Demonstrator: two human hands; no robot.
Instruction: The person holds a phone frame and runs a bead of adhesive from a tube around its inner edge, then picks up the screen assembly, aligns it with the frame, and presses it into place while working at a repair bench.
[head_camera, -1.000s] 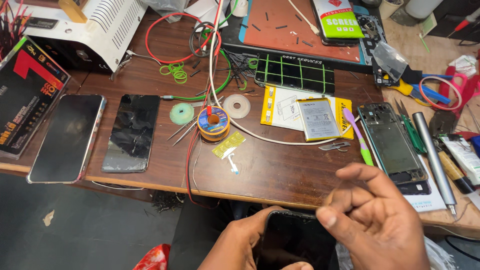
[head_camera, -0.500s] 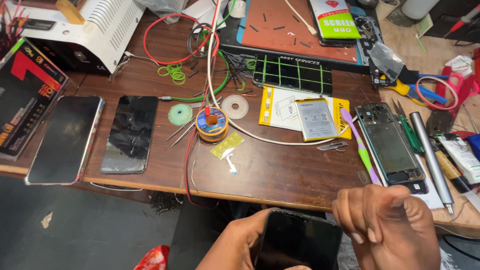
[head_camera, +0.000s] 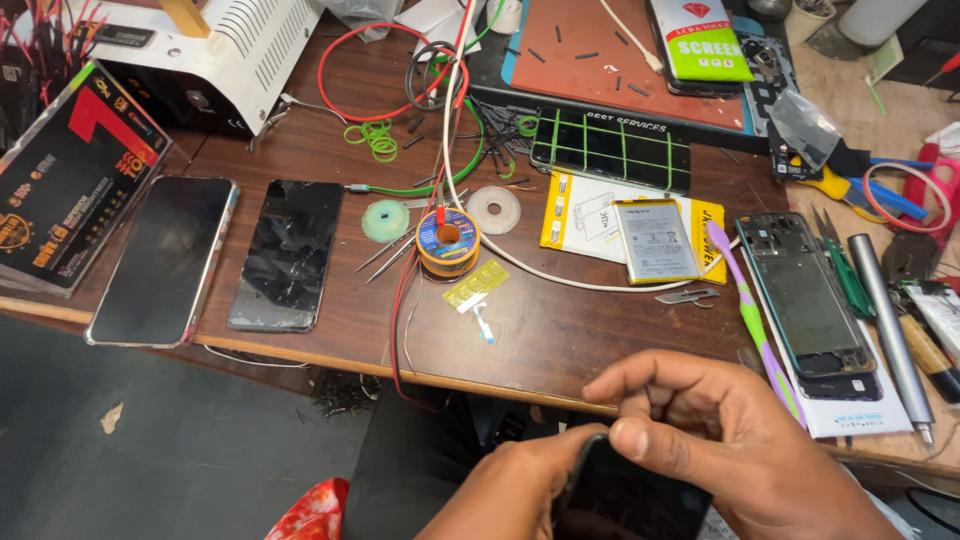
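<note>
Two dark phones (head_camera: 165, 258) lie far left on the wooden table (head_camera: 560, 330), a solder spool (head_camera: 447, 240) mid-table, an opened phone frame (head_camera: 810, 295) right. Near, the left hand (head_camera: 505, 490) and right hand (head_camera: 730, 440) clamp a black phone (head_camera: 625, 500) (its lower part cut off).

On the brown wooden bench (head_camera: 560, 330) lie two dark flat phones side by side at the left: one in a pale-rimmed case (head_camera: 163, 258), one with a cracked glass face (head_camera: 288, 253). Near the middle sits a small orange-rimmed spool of solder wire (head_camera: 447, 240), with a silver rectangular battery (head_camera: 655, 240) to its right. A white metal box with vent slots (head_camera: 235, 55) stands at the back left.
</note>
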